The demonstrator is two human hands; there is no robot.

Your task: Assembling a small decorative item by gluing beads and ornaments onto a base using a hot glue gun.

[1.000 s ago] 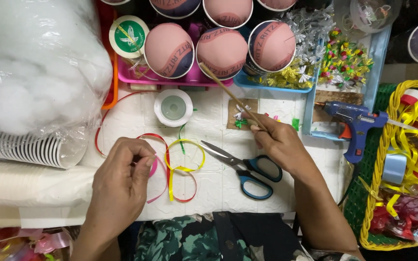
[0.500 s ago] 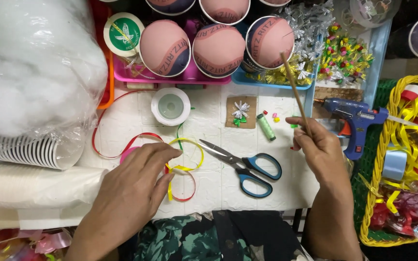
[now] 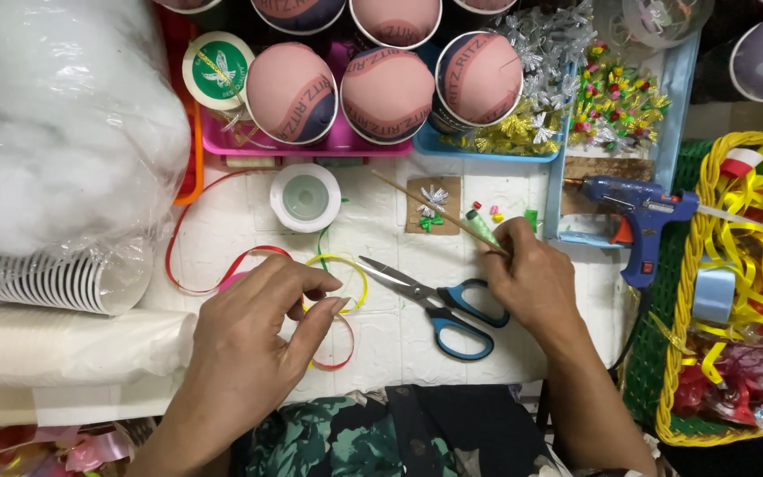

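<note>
a thin wooden stick (image 3: 426,203) slants up-left from the right hand (image 3: 530,281); red and yellow ribbon loops (image 3: 339,300) lie flat under the left hand (image 3: 253,340).

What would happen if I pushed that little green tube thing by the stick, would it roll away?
Probably yes. The green tube looks round and lies on its side on the white table, so a nudge would likely roll it. It seems small and light. The right hand beside it might stop it.

Ribbon loops (image 3: 333,305) partly under the left hand (image 3: 258,340); top cups (image 3: 396,19) cut by the edge.
</note>
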